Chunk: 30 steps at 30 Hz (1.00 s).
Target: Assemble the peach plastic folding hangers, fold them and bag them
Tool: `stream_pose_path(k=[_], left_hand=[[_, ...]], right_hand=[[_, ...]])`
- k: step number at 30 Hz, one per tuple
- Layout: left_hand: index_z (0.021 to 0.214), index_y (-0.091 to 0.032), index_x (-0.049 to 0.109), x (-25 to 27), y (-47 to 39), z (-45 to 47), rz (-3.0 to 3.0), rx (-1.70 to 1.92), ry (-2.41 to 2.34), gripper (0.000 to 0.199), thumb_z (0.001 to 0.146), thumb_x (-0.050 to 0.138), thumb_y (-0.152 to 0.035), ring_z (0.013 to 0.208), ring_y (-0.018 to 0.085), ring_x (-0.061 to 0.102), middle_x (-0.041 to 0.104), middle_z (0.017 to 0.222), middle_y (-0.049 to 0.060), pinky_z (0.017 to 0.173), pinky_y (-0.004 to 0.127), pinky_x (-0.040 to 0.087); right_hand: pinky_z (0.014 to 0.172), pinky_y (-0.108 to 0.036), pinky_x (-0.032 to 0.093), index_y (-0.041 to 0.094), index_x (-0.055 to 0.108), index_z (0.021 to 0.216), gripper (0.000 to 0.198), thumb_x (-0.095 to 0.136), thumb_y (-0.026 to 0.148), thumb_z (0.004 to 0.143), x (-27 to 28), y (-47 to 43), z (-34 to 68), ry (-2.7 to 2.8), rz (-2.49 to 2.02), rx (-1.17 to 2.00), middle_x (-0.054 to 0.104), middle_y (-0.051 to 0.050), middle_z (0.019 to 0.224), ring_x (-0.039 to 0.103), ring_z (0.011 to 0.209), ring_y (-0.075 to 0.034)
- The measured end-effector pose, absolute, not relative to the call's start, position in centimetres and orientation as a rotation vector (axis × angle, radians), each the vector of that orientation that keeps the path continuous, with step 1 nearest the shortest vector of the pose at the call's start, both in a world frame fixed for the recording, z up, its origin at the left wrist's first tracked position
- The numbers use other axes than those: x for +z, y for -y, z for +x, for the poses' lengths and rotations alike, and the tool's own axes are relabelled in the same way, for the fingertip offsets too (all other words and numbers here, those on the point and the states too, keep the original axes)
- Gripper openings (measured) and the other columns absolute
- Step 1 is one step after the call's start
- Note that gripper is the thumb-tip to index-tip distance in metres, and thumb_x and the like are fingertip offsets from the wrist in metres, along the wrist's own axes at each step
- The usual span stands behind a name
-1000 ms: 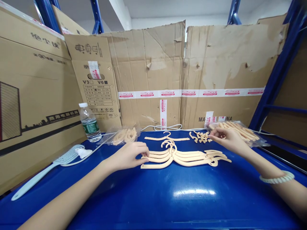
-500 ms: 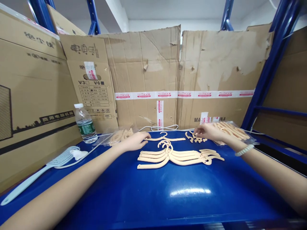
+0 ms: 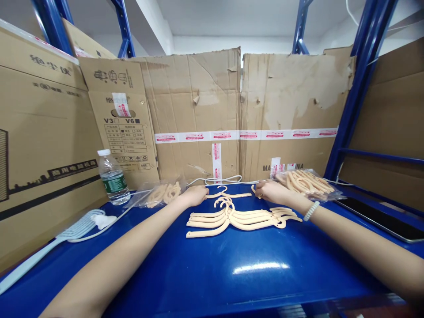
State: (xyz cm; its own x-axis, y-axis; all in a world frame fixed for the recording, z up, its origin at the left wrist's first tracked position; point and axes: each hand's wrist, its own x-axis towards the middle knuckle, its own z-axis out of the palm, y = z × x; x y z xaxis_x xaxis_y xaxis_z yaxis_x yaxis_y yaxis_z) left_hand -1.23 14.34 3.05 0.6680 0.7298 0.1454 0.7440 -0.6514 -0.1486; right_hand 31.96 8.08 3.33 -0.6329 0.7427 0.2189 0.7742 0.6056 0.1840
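My left hand (image 3: 198,195) is closed at the left end of a beige plastic hanger (image 3: 243,195), which lies at the back of the blue table with its hook upward. My right hand (image 3: 270,191) rests to the right of that hanger with its fingers drawn together over small beige curved pieces. One curved piece (image 3: 253,189) shows at the fingertips; the others are hidden under the hand. Closer to me lies a row of overlapping beige hangers (image 3: 228,218), hooks pointing away and several loose-looking curved ends at the right.
Plastic bags of beige parts lie at back left (image 3: 164,193) and back right (image 3: 308,183). A water bottle (image 3: 114,179), a light blue brush (image 3: 74,229) and a white cable stand at left. A black phone or tablet (image 3: 380,217) lies at right. Cardboard sheets (image 3: 195,110) wall the back.
My right hand has moved left and down over the small curved pieces, covering most of them. My left hand stays at the hanger's end. The view has shifted slightly.
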Motion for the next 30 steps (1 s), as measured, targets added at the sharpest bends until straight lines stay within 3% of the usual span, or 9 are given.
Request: stream_pose_path(k=[5, 11, 16, 19, 24, 27, 30], left_hand=[[0.092, -0.012, 0.062, 3.1, -14.2, -0.2, -2.691, -0.154, 1.171, 0.011, 0.087, 0.053, -0.013, 0.091, 0.02, 0.063, 0.066, 0.097, 0.009, 0.081, 0.036, 0.049], [0.09, -0.016, 0.06, 4.4, -13.6, -0.2, -2.682, -0.368, 1.231, 0.013, 0.085, 0.049, -0.012, 0.089, 0.023, 0.065, 0.068, 0.092, 0.01, 0.076, 0.031, 0.047], [0.098, -0.016, 0.056, 6.0, -10.3, -1.1, -2.634, -0.602, 1.292, 0.013, 0.09, 0.047, -0.021, 0.082, 0.025, 0.066, 0.069, 0.088, 0.01, 0.07, 0.031, 0.046], [0.097, -0.019, 0.054, 6.1, -7.0, -1.6, -2.654, -0.718, 1.237, 0.012, 0.093, 0.043, -0.023, 0.082, 0.022, 0.066, 0.068, 0.091, 0.006, 0.07, 0.029, 0.046], [0.099, -0.018, 0.052, 3.7, -2.8, -2.7, -2.746, -1.003, 1.118, 0.011, 0.093, 0.043, -0.022, 0.08, 0.018, 0.063, 0.065, 0.087, 0.004, 0.072, 0.028, 0.047], [0.107, -0.019, 0.054, 2.0, -2.2, -3.2, -2.753, -1.16, 1.111, 0.019, 0.093, 0.042, -0.021, 0.092, 0.019, 0.062, 0.064, 0.102, 0.006, 0.08, 0.03, 0.047], [0.108, -0.02, 0.056, 1.2, -2.5, -3.5, -2.739, -1.255, 1.132, 0.023, 0.094, 0.039, -0.023, 0.096, 0.02, 0.06, 0.063, 0.104, 0.007, 0.085, 0.031, 0.047]], right_hand=[[0.076, -0.032, 0.04, 0.018, 0.07, 0.075, 0.018, 0.054, 0.01, 0.078, 3.1, -7.6, 32.1, 2.658, -1.186, -0.384, 0.064, -0.009, 0.083, 0.058, 0.081, -0.021], [0.071, -0.031, 0.043, 0.017, 0.068, 0.077, 0.014, 0.056, 0.021, 0.081, 3.4, -6.6, 32.3, 2.289, -1.175, -0.307, 0.06, -0.009, 0.083, 0.056, 0.078, -0.02], [0.05, -0.026, 0.04, 0.014, 0.062, 0.091, 0.031, 0.042, 0.038, 0.09, 4.4, -4.7, 31.5, 1.791, -1.22, -0.212, 0.054, -0.002, 0.061, 0.052, 0.054, -0.015], [0.045, -0.024, 0.039, 0.015, 0.062, 0.087, 0.028, 0.055, 0.042, 0.083, 4.7, -2.4, 30.3, 1.535, -1.181, 0.153, 0.056, 0.001, 0.055, 0.05, 0.047, -0.012], [0.053, -0.024, 0.046, 0.016, 0.065, 0.083, 0.024, 0.07, 0.029, 0.064, 4.3, 0.7, 28.3, 1.256, -1.001, 0.773, 0.068, -0.004, 0.069, 0.06, 0.061, -0.015], [0.058, -0.027, 0.05, 0.016, 0.065, 0.084, 0.02, 0.062, 0.03, 0.069, 4.0, 0.9, 28.4, 1.256, -0.949, 0.895, 0.07, -0.007, 0.075, 0.063, 0.066, -0.017], [0.062, -0.031, 0.053, 0.017, 0.064, 0.084, 0.023, 0.053, 0.035, 0.078, 3.8, 0.4, 29.6, 1.227, -1.005, 0.984, 0.071, -0.011, 0.077, 0.066, 0.07, -0.02]])
